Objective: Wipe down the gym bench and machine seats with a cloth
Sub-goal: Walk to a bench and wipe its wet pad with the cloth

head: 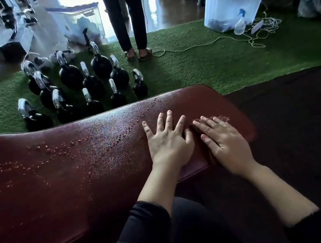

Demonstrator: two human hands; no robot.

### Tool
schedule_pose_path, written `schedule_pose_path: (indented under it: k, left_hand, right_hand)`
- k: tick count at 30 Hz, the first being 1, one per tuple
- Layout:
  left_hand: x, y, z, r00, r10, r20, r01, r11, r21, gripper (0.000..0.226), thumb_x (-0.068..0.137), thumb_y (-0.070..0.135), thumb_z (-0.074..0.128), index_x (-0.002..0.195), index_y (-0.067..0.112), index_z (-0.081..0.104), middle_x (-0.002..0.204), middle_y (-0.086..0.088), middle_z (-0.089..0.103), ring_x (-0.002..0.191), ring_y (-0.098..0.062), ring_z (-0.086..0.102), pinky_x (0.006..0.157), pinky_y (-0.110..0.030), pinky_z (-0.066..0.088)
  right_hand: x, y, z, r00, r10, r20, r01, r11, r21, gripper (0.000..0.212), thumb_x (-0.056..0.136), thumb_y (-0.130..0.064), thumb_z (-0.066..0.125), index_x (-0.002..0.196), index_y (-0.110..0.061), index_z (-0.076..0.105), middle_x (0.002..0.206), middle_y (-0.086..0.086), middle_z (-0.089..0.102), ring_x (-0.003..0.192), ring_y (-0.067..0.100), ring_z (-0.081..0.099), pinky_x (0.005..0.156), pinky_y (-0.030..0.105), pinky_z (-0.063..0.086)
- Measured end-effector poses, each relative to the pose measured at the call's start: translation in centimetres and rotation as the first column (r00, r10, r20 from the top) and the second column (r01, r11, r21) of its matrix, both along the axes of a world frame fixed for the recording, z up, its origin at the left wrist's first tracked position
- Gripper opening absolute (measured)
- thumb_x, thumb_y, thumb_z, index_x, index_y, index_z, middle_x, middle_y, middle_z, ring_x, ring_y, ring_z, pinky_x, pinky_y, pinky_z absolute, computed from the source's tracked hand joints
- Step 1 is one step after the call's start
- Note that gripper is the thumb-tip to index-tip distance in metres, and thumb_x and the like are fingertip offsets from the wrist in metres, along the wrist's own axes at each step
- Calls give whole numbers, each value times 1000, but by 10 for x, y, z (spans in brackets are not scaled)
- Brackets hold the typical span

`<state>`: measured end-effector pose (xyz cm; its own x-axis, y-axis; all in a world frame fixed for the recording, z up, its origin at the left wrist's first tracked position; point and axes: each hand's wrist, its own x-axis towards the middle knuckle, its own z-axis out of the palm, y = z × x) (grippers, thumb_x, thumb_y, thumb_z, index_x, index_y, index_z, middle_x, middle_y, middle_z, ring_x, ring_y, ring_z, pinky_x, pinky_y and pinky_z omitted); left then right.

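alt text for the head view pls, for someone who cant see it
A person's right hand presses a dark red cloth flat on a dark red padded gym bench beaded with spray droplets, while the left hand rests flat beside it. Beyond the bench, black kettlebells stand on green turf, with a spray bottle beside a plastic bin.

A dark red tabletop (79, 163) beaded with droplets is seen, a brownish-red cloth (220, 117), black kettlebells (70, 75) with silver handles, green turf (189, 65).
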<state>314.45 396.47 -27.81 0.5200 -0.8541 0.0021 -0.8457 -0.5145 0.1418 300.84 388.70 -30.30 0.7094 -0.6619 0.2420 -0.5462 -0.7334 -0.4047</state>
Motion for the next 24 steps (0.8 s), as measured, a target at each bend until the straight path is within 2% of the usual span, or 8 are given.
schedule_pose_path:
  k: [3, 6, 10, 14, 17, 20, 24]
  left_hand:
    - [4, -5, -1, 1000, -10, 1, 10, 1000, 3, 54, 98, 52, 17, 152, 43, 13, 163, 5, -2, 149, -15, -7, 115, -59, -7]
    - [4, -5, -3, 1000, 3, 4, -3, 1000, -11, 54, 98, 52, 18, 151, 44, 13, 163, 6, -2, 149, -14, -7, 115, -57, -6]
    - [3, -4, -2, 1000, 2, -2, -2, 1000, -21, 54, 97, 53, 18, 151, 45, 14, 163, 7, -2, 149, -14, -6, 116, -56, -6]
    - [3, -5, -2, 1000, 3, 0, -3, 1000, -15, 54, 97, 52, 17, 151, 45, 13, 163, 7, -2, 149, -14, -6, 115, -57, -7]
    - [2, -5, -2, 1000, 1, 5, -1, 1000, -14, 54, 97, 52, 16, 151, 45, 13, 163, 6, -3, 149, -15, -6, 115, -58, -8]
    - [3, -6, -2, 1000, 1, 9, -1, 1000, -8, 54, 98, 52, 16, 151, 44, 13, 163, 6, -2, 149, -15, -6, 115, -59, -7]
    - [4, -7, -3, 1000, 6, 15, -6, 1000, -7, 53, 98, 51, 16, 151, 45, 12, 162, 7, -2, 149, -14, -6, 115, -58, -6]
  right_hand:
    - [3, -3, -1, 1000, -28, -15, 28, 1000, -7, 54, 87, -56, 19, 136, -47, 38, 149, -13, 35, 141, 12, 25, 117, 35, 18]
    - [11, -14, -2, 999, -27, -35, 27, 1000, 15, 44, 93, -45, 33, 136, -46, 39, 150, -12, 33, 141, 12, 24, 117, 30, 14]
    - [7, -69, 3, 989, -106, -99, 124, 972, 201, 44, 98, -27, 39, 138, -44, 37, 154, -12, 26, 144, 12, 16, 117, 30, 7]
    - [-28, -84, -3, 961, -268, 64, 233, 915, 331, 42, 98, -18, 38, 138, -30, 44, 151, -2, 35, 143, 10, 18, 117, 27, 8]
    - [-34, -47, -14, 950, -299, 96, 280, 945, 169, 41, 97, -21, 37, 137, -25, 47, 150, 1, 35, 141, 21, 25, 116, 28, 8]
    - [-12, -6, -13, 979, -195, 66, 196, 980, -9, 50, 91, -35, 27, 136, -26, 49, 146, -1, 42, 137, 22, 31, 117, 36, 15]
    - [23, -5, -4, 989, -142, -37, 143, 990, 19, 47, 95, -37, 27, 140, -34, 40, 150, -9, 35, 141, 15, 24, 118, 33, 13]
